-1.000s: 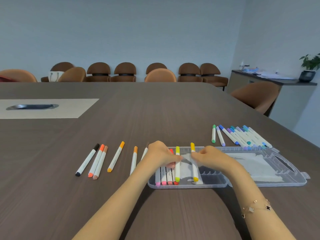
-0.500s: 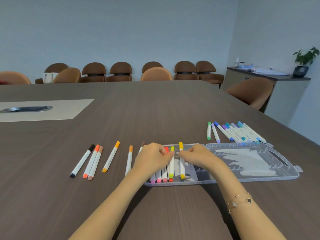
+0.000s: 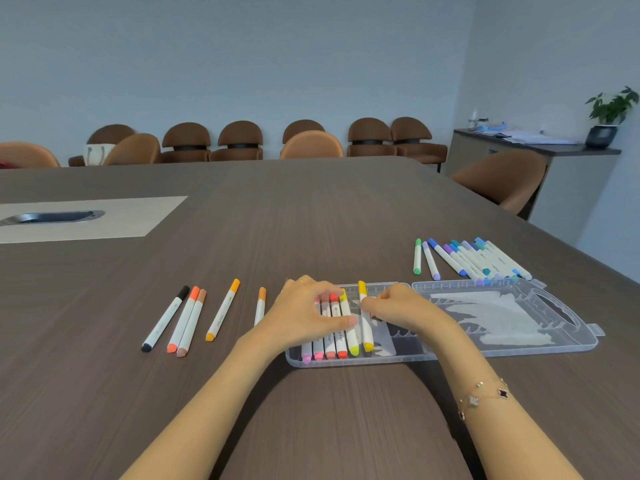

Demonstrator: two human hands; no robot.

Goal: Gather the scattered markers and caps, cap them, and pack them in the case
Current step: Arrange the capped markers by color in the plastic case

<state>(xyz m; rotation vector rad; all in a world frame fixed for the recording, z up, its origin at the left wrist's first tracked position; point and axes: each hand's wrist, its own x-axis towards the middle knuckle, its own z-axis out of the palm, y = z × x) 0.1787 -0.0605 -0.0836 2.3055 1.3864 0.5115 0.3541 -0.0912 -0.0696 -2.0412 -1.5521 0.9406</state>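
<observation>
Marker barrels [image 3: 329,336] partly hidden beneath the left hand [image 3: 308,315].

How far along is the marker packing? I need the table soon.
Done: six capped markers lie in the case. In hand: the left hand rests on that row while the right hand seats the yellow marker. Left: the warm-coloured markers and the blue-green pile.

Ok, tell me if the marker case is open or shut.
Open: the clear marker case lies flat, its lid folded out to the right.
</observation>
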